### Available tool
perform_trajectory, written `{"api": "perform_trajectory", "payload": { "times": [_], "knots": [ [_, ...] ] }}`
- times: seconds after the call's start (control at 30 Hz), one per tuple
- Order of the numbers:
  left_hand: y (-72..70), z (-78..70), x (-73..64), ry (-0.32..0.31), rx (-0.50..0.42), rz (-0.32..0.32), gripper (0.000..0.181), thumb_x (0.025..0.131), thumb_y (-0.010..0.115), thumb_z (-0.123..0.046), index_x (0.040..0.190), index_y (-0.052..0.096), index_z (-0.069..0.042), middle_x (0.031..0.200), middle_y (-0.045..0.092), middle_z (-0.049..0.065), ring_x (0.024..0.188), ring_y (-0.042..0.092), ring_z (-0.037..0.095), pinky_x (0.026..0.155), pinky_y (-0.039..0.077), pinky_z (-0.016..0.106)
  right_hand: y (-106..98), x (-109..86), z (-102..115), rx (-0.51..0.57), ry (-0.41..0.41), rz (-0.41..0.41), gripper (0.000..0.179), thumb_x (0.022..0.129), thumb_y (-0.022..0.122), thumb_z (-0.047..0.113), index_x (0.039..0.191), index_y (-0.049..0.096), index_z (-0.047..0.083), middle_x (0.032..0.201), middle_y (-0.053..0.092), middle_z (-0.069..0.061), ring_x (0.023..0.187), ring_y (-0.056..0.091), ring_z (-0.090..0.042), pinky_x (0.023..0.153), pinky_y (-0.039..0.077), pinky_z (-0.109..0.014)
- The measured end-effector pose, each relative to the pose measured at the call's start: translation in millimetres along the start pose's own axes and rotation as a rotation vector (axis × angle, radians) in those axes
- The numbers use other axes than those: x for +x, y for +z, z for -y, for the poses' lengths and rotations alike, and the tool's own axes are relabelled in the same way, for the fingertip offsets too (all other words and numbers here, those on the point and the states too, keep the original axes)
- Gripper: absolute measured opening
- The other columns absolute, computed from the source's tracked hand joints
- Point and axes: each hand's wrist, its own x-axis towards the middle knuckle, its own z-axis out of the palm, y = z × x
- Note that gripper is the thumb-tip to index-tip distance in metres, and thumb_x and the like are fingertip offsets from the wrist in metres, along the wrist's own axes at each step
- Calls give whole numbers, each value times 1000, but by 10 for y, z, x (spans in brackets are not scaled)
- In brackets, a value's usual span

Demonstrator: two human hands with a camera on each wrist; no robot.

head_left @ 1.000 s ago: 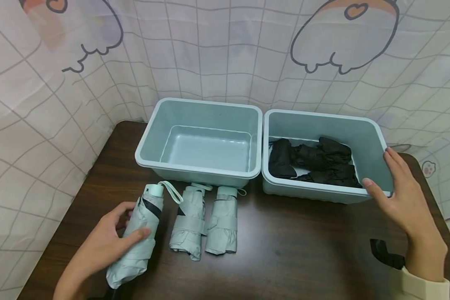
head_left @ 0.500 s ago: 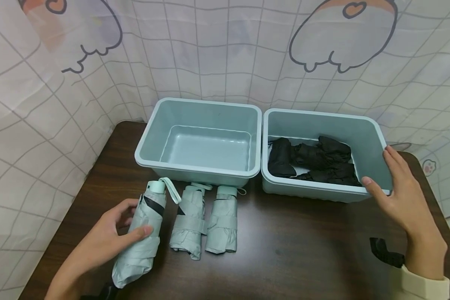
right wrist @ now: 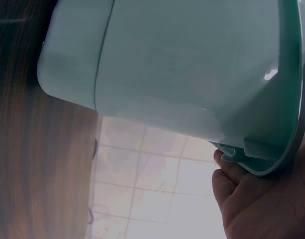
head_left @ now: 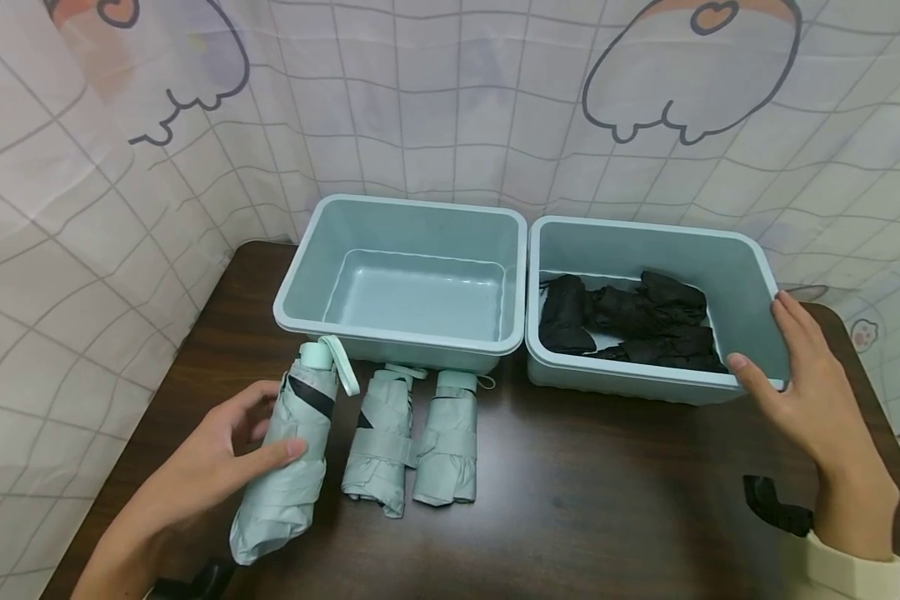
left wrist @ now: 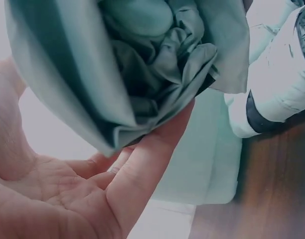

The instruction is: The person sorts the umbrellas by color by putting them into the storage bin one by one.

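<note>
- Table (head_left: 555,533): dark brown wood grain, rounded far corners, pale sheen.
- Cloth (head_left: 427,92): white, wavy grey grid, behind the table and along both its sides.
- Left print (head_left: 172,50): up beyond the table's far left corner.
- Right print (head_left: 690,75): heart, dark outline, beyond the table's right half.
- Paw (head_left: 863,335): just right of the table.

The head camera is looking forward and down over the table (head_left: 592,483). Up close, the left-wrist view is sharing the held umbrella (left wrist: 75,64) with it, the right-wrist view the right-hand bin (right wrist: 192,64).
</note>
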Motion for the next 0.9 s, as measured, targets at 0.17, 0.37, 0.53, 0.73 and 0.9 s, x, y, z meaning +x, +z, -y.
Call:
{"api": "perform_trajectory", "payload": {
  "times": [0.17,0.37,0.53,0.73,0.9],
  "knots": [
    [-56,-72,43,11,-22,18,50,102,64,-10,147,42,-4,117,71,14,96,74,21,75,64,39,-4,4,10,6,-8,-7,84,101,62,35,170,21,8,177,20,-21,148,32,-64,113,24,-86],
    [-103,-164,135,38,-78,56,50,104,60,-8,149,41,-3,122,69,7,104,75,24,82,64,39,1,1,1,3,-9,-6,84,102,61,35,169,21,7,176,20,-21,149,31,-63,115,23,-85],
    [-153,-237,228,68,-72,51,49,103,61,-9,148,42,-6,122,69,8,103,75,25,82,63,37,-12,6,-4,14,-10,-7,83,101,62,34,169,22,7,176,20,-22,148,32,-64,114,23,-85],
    [-157,-230,291,64,-102,46,58,104,59,-13,156,37,-4,128,67,2,109,70,20,87,60,31,0,-12,-22,46,-23,13,82,101,62,30,169,22,8,176,20,-21,147,32,-64,113,22,-86],
    [-194,-302,381,70,-74,47,60,104,59,-15,159,35,-6,130,65,3,110,70,20,88,60,31,-13,-2,-26,47,-34,-12,81,101,62,30,169,24,7,175,22,-22,147,33,-63,113,23,-86]
  ]
}}
